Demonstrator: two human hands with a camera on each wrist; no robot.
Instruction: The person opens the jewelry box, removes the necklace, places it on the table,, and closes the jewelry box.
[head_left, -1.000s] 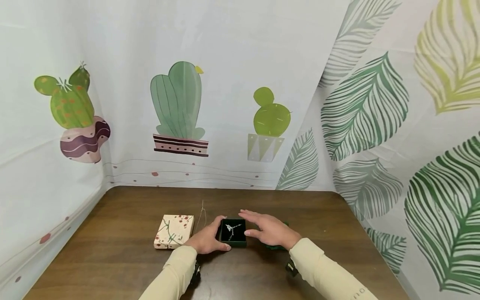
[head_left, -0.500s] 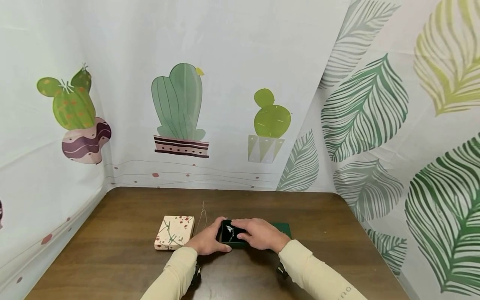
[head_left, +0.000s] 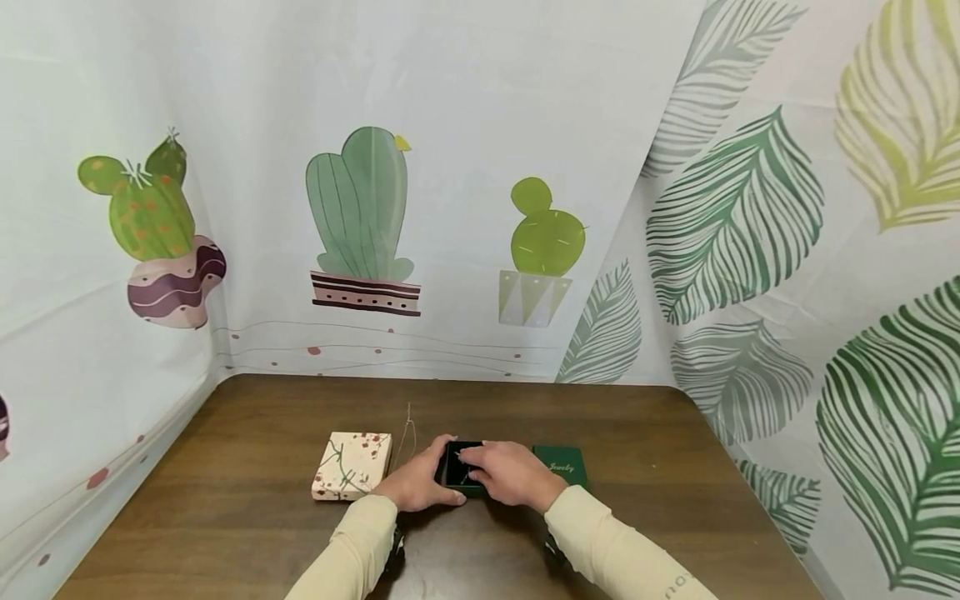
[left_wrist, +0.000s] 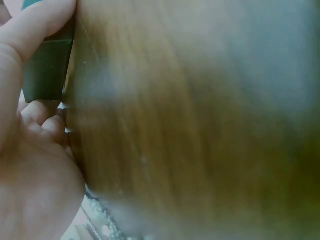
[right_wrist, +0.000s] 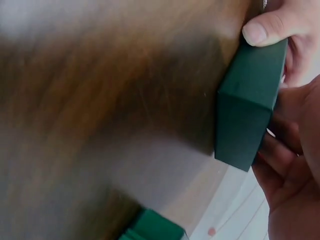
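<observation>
A small dark green jewelry box (head_left: 456, 473) sits lidless on the table. Its black interior holds a thin silver piece of jewelry (head_left: 465, 478), mostly covered by my right hand. My left hand (head_left: 415, 483) grips the box from the left, thumb at the near side and fingers at the far side. The left wrist view shows that thumb against the box wall (left_wrist: 47, 75). My right hand (head_left: 513, 473) reaches over the box from the right, fingertips at the opening, index finger and thumb apart. Whether they touch the jewelry is hard to tell.
To the right lies the green lid (head_left: 561, 464) with gold lettering. A cream box with red flowers (head_left: 351, 467) stands left of my left hand. Between them, a thin looped cord or chain (head_left: 408, 429) lies on the brown table (head_left: 300, 417). A printed curtain (head_left: 457, 208) hangs behind.
My right hand has moved left from beside the box to over its opening, uncovering the green lid on the right. My left hand keeps its grip on the box.
</observation>
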